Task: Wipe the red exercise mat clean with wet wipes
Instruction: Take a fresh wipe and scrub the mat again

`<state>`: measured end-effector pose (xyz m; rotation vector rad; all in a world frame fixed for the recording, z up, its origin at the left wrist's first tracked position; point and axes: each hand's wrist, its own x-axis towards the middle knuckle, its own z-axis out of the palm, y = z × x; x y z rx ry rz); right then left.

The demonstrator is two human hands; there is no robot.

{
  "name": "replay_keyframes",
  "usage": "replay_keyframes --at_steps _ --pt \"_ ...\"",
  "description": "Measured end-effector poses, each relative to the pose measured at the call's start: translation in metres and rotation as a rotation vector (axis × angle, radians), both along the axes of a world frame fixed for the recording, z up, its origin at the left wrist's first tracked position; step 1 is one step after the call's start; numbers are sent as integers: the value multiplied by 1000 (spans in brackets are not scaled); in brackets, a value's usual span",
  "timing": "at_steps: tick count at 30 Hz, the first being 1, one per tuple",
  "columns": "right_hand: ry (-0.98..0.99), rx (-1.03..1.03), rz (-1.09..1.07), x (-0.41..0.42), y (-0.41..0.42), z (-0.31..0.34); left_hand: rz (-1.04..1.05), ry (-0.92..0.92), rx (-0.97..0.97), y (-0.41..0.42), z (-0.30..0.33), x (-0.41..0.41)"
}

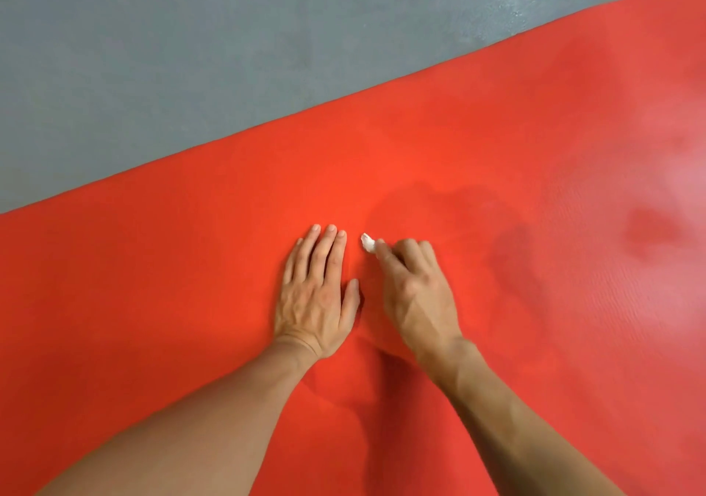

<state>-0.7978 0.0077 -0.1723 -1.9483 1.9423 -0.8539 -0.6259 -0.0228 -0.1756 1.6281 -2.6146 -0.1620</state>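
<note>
Grey concrete floor is covered by the red exercise mat, darker damp patches showing toward its right end, where the left hand is laid flat with straight fingers and a crumpled white wet wipe is pinched by the right hand.

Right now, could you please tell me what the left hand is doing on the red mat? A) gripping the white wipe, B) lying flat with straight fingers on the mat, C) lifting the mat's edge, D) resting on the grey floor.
B: the left hand lies flat on the red mat with its fingers straight, while the right hand is the one that pinches the white wipe.
</note>
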Motion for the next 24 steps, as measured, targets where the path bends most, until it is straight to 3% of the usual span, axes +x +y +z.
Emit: replay_keyframes --at_steps 2,4,6,7,10,13,15,18,21,24 --pt "0 -9 -103 -35 -10 -4 1 -7 2 0 0 0" --pt "-6 2 -367 -66 -24 -6 1 -12 8 0 0 0" --pt "-54 24 -588 -69 -33 -7 -2 -14 10 0 0 0" --pt "-79 21 -597 -56 -35 -5 -4 -13 11 0 -1 -1" --pt "-140 54 -254 9 -22 6 -6 -8 1 -1 -4 1" --pt "-54 63 29 23 -11 7 -4 0 -4 -1 -4 0" --pt "-31 28 19 -8 -21 3 -6 6 -1 -2 -2 -1" --pt "-13 10 -261 -60 -37 0 -10 -5 6 -2 0 -1" --pt "-38 72 -468 -42 -42 -2 -17 -10 6 0 -1 0" --pt "-53 75 -156 20 -24 7 -12 12 -11 -3 -4 1"
